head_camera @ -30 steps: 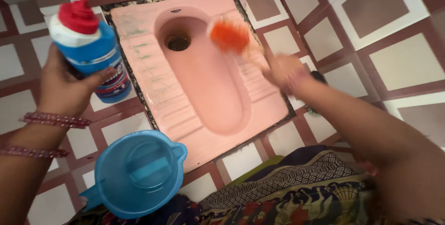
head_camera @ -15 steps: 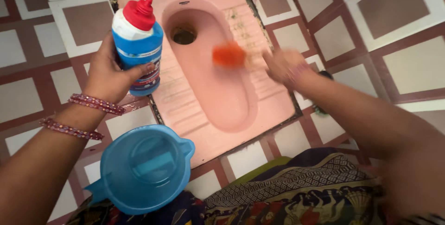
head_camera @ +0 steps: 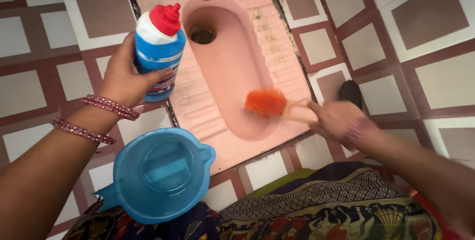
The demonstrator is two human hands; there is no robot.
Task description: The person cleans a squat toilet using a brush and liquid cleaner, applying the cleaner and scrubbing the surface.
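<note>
Right hand (head_camera: 336, 119) apparently drew orange brush (head_camera: 266, 102) nearer

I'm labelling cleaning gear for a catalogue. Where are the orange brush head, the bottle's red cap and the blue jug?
orange brush head (head_camera: 265, 102), head view, middle of the bristles.
red cap (head_camera: 166, 19), head view, side of the cap.
blue jug (head_camera: 161, 173), head view, inner wall near the bottom.
</note>
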